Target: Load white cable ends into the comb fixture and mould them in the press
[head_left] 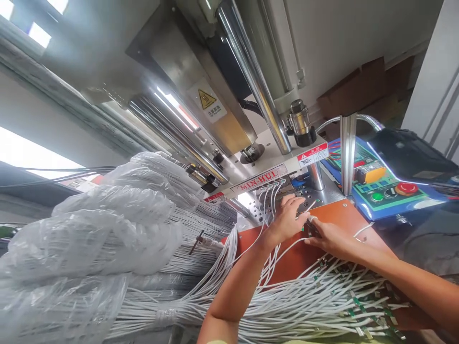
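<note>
My left hand [289, 219] reaches over the front of the press bed, its fingers stretched out and its thumb apart, close to my right fingertips. My right hand [328, 236] is closed at the front edge of the bed, and a white cable [292, 246] runs into its fingers. Between and below the hands is a small dark block [311, 230], partly hidden by the fingers. Behind my left hand, several white cables [267, 198] lead into the die area under the plate marked MIN-HUI [263, 177]. What lies under my left fingers is hidden.
A large bundle of white cables [287, 301] with small green-and-metal ends lies in front on the orange-red table [344, 220]. Plastic-wrapped cable bundles [107, 234] fill the left. At right stands a blue control box [387, 191] with a red emergency button [407, 188]. Steel press columns [251, 71] rise above.
</note>
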A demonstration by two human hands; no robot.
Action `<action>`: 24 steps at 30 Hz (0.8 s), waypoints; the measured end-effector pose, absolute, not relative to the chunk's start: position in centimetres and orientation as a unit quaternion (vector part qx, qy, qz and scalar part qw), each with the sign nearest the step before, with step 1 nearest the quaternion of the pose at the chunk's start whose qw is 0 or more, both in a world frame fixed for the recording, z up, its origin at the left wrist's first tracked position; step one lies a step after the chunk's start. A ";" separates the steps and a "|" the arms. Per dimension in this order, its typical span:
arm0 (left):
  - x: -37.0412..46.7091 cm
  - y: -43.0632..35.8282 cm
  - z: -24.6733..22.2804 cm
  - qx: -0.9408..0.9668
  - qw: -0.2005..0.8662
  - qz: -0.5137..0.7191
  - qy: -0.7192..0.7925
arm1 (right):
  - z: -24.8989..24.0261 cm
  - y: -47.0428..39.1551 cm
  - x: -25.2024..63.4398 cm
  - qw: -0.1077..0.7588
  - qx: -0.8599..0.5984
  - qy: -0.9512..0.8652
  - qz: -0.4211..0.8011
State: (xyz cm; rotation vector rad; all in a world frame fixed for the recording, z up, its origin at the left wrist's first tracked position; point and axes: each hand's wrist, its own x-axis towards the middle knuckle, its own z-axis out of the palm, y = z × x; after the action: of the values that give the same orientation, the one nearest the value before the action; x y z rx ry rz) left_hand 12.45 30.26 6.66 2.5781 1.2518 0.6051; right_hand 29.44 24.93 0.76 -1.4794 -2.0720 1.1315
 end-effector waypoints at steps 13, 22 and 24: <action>15.7 34.1 3.3 0.719 0.505 0.238 0.414 | 0.7 25.0 29.4 0.201 -0.517 -0.726 0.406; 9.3 29.6 5.9 0.725 0.329 0.321 0.513 | 0.0 25.3 30.1 0.213 -0.485 -0.720 0.448; 7.9 28.7 4.9 0.756 0.259 0.311 0.514 | -0.2 25.3 30.1 0.206 -0.487 -0.719 0.451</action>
State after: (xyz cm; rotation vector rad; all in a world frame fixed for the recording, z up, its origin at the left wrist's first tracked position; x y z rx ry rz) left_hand 7.92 28.71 4.87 2.0500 1.3927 0.8441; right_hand 30.06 25.33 -0.19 -1.3579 -2.0037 1.2555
